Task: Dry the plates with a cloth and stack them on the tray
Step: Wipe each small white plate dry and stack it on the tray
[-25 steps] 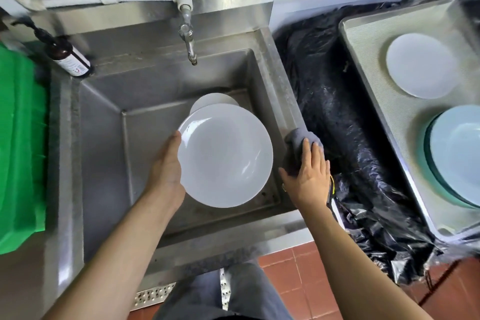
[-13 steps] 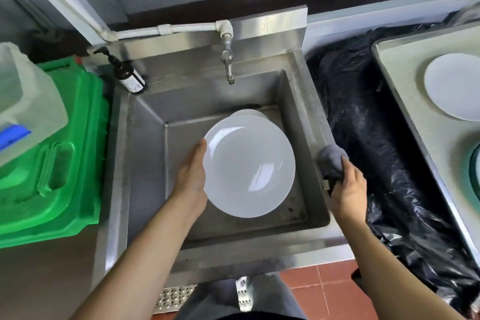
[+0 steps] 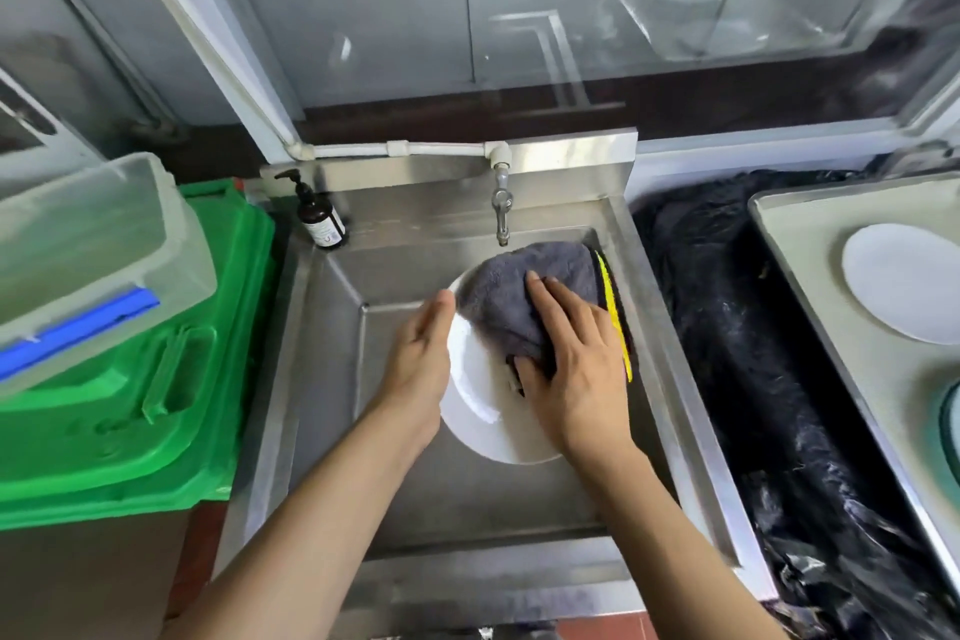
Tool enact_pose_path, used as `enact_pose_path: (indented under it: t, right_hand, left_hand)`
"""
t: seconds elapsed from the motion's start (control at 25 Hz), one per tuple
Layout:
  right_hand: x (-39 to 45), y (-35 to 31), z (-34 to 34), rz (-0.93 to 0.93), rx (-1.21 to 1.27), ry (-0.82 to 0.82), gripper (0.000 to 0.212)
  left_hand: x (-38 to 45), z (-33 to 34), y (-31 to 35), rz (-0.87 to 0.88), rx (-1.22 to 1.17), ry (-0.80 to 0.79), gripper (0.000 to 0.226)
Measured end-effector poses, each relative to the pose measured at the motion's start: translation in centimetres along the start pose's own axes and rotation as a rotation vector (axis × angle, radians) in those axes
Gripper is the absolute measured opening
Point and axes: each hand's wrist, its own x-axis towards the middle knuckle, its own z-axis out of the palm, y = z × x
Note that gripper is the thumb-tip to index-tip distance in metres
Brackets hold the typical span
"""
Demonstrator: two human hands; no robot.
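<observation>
Cloth now on the plate: drying has begun over the sink.

A second ago the right hand [image 3: 571,369] held the bunched grey cloth [image 3: 524,296] at the sink's [image 3: 670,379] right edge, clear of the plate [image 3: 472,395]; now, at frame centre, it presses the spread cloth onto the plate's face, fingers fairly flat with the thumb tucked into a fold; the left hand [image 3: 421,369] steadies the plate's left rim as before, fingers straight along the edge; I judge this the first wipe, stacking yet to come. The tray [image 3: 810,286] at right is cut off by the frame, one plate on it in view; cloth and hand hide most of the held plate, so I cannot tell what lies in the basin beneath it.
</observation>
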Motion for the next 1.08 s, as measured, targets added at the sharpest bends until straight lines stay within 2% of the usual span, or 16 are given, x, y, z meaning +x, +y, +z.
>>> enact_pose_path:
  t: [0.08, 0.28, 0.44, 0.56, 0.68, 0.8, 0.88, 0.92, 1.04, 1.08]
  right_hand:
    - [1.0, -0.9, 0.4, -0.011, -0.006, -0.009, 0.075]
    - [1.2, -3.9, 2.1, -0.039, 0.324, -0.033, 0.06]
    - [-0.1, -4.7, 2.3, -0.205, 0.262, -0.082, 0.057]
    - [2.7, -4.7, 2.0, -0.076, 0.173, 0.006, 0.067]
    - [4.3, -5.4, 1.9, 0.05, 0.25, 0.049, 0.068]
    - [2.4, -6.5, 3.0, -0.137, 0.36, -0.046, 0.06]
    - [1.8, -6.1, 3.3, -0.236, 0.314, -0.101, 0.058]
    - [2.2, -5.5, 3.3, -0.204, 0.296, -0.086, 0.058]
    - [4.1, -4.9, 3.1, 0.066, 0.333, 0.022, 0.062]
    - [4.4, -5.4, 3.3, 0.082, 0.355, 0.025, 0.062]
  left_hand:
    - [0.2, -0.3, 0.9, 0.045, -0.036, 0.002, 0.021]
    - [1.1, -0.5, 3.7, 0.116, -0.064, -0.031, 0.021]
    - [1.7, -1.6, 5.0, 0.105, -0.106, 0.004, 0.03]
    - [1.4, -1.8, 5.3, 0.162, -0.129, -0.026, 0.042]
    - [0.9, -1.5, 5.6, 0.211, -0.081, -0.064, 0.04]
    - [1.2, -2.0, 6.0, 0.212, -0.066, -0.021, 0.037]
    - [1.0, -2.7, 6.1, 0.203, -0.083, -0.017, 0.043]
    - [1.0, -3.0, 5.7, 0.209, -0.104, -0.028, 0.046]
    - [0.5, -3.2, 4.8, 0.221, -0.033, -0.066, 0.041]
    - [0.6, -3.1, 4.6, 0.219, -0.025, -0.068, 0.038]
